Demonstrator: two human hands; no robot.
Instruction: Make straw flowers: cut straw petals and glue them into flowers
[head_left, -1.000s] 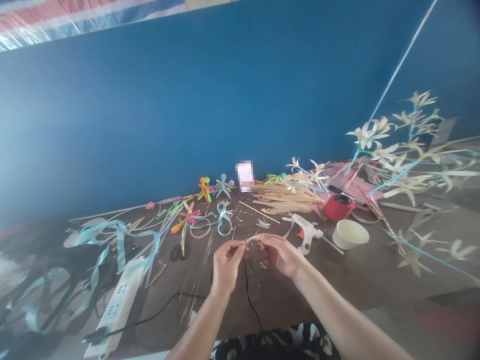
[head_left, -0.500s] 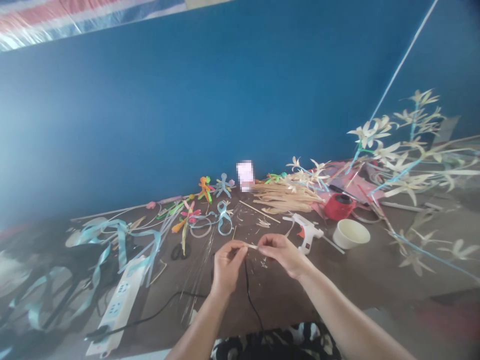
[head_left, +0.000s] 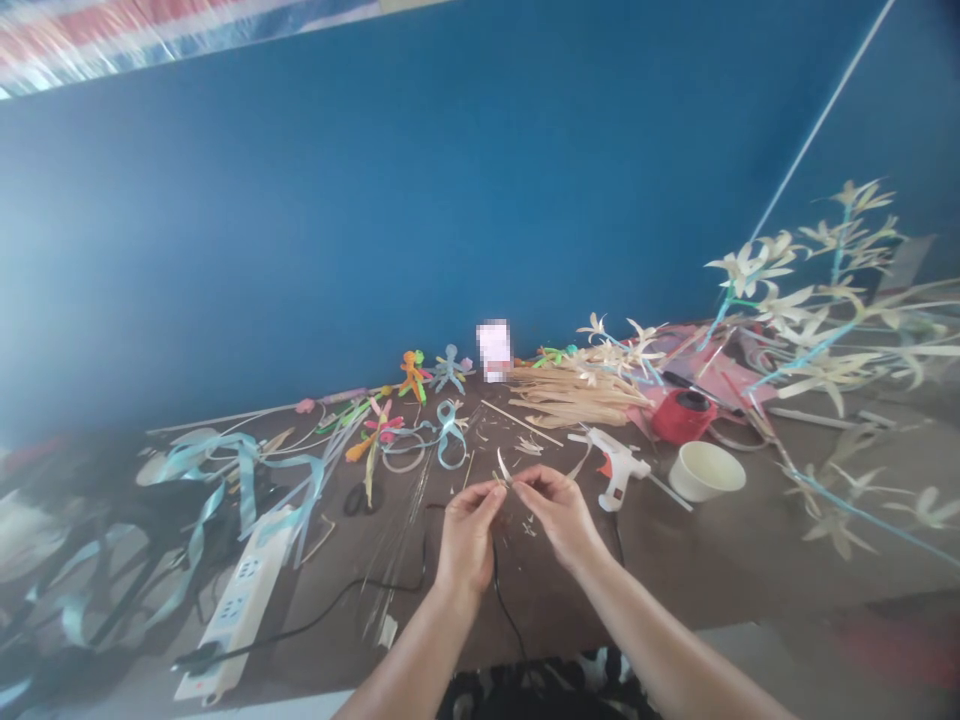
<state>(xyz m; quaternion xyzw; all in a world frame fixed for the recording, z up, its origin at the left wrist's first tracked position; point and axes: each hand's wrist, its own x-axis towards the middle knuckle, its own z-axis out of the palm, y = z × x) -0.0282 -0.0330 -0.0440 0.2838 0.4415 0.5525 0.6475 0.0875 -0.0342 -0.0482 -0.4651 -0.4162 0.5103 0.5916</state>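
My left hand [head_left: 466, 532] and my right hand [head_left: 556, 509] meet over the middle of the brown table [head_left: 675, 560], fingertips pinched together. Between them they hold a small pale straw strip [head_left: 502, 468] that points up and away from my fingers. A white glue gun [head_left: 616, 462] lies just right of my right hand. Its black cable [head_left: 499, 590] runs under my hands toward me.
A pile of straw strips [head_left: 570, 395], a red tape roll [head_left: 681, 415] and a white cup [head_left: 705, 468] lie to the right. Straw flower branches [head_left: 817, 330] stand at far right. Black scissors [head_left: 358, 497], blue ribbons [head_left: 240, 470], a white power strip [head_left: 236, 600] lie left.
My hands have drawn closer together, and the straw strip, earlier lying level between them, now points upward. The view has shifted slightly.
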